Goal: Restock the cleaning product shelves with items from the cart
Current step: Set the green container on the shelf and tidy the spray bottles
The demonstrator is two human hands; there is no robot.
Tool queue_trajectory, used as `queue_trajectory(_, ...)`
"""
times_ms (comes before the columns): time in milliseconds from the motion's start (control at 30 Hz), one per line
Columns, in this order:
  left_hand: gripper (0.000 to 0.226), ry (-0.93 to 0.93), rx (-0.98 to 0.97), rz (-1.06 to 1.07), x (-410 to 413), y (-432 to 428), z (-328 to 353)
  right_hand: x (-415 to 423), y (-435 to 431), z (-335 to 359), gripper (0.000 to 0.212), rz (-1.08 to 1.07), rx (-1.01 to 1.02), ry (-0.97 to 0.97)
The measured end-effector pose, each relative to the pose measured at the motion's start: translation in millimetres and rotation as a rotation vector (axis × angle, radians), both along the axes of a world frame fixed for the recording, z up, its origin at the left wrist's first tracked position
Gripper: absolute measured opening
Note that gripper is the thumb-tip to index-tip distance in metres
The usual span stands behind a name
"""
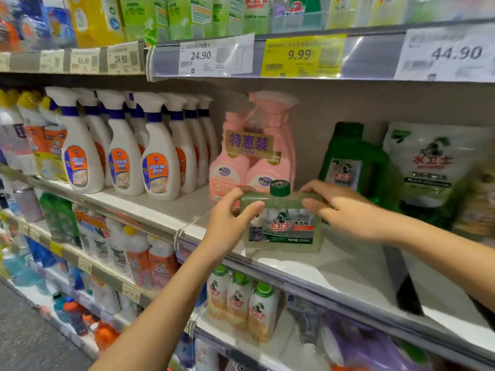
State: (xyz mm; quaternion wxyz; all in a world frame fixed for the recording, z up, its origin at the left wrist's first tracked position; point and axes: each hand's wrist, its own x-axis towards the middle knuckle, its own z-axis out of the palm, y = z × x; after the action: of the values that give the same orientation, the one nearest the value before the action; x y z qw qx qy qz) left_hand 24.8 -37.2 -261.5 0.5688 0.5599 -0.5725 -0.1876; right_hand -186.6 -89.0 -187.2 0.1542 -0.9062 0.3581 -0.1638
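Two hands, left hand [232, 213] and right hand [345, 210], grasp a flat translucent green plastic bottle [281, 219], fingers curled around its upper corners, on the white metal shelf [308, 266].

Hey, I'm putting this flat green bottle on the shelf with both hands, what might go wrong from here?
1. The green bottle is close to the front edge of the shelf; released there, it might tip off.
2. Your left hand is right beside the pink spray bottles and might knock them.
3. Your right hand could bump the green jug behind it.
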Motion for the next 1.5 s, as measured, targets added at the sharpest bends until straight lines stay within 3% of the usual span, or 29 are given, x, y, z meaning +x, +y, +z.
queue_trajectory(133, 0.03, 0.002, -0.05, -0.046, -20, 6, 7, -26, 19, 0, 0.028, -0.017, -0.045, -0.078)
queue_trajectory(233, 0.015, -0.008, -0.106, -0.098, -46, 23, 15, -48, 38, -5, 0.038, -0.013, -0.112, -0.128)
queue_trajectory(400, 0.011, -0.05, -0.164, -0.158, -91, 53, 38, -97, 78, -2, 0.031, -0.013, -0.167, -0.284)
queue_trajectory(600, 0.023, -0.027, -0.261, -0.312, -163, 100, 84, -168, 132, 30, 0.035, -0.044, -0.317, -0.353)
queue_trajectory(733, 0.018, -0.056, -0.346, -0.331, -205, 125, 110, -213, 167, 57, 0.034, -0.061, -0.353, -0.386)
queue_trajectory(833, 0.017, 0.013, -0.391, -0.401, -238, 138, 131, -241, 186, 78, 0.047, -0.087, -0.41, -0.376)
queue_trajectory(933, 0.019, -0.009, -0.437, -0.442, -265, 143, 155, -260, 196, 102, 0.028, -0.108, -0.449, -0.436)
queue_trajectory(1133, 0.029, -0.172, -0.59, -0.424, -296, 109, 221, -285, 189, 161, 0.026, -0.083, -0.341, -0.67)
queue_trajectory(1300, 0.021, -0.12, -0.703, -0.249, -292, 54, 257, -305, 159, 214, 0.037, -0.13, -0.346, -0.832)
queue_trajectory(1500, 0.038, -0.512, -0.544, -0.153, -288, 11, 259, -308, 111, 251, 0.026, -0.243, -0.422, -0.826)
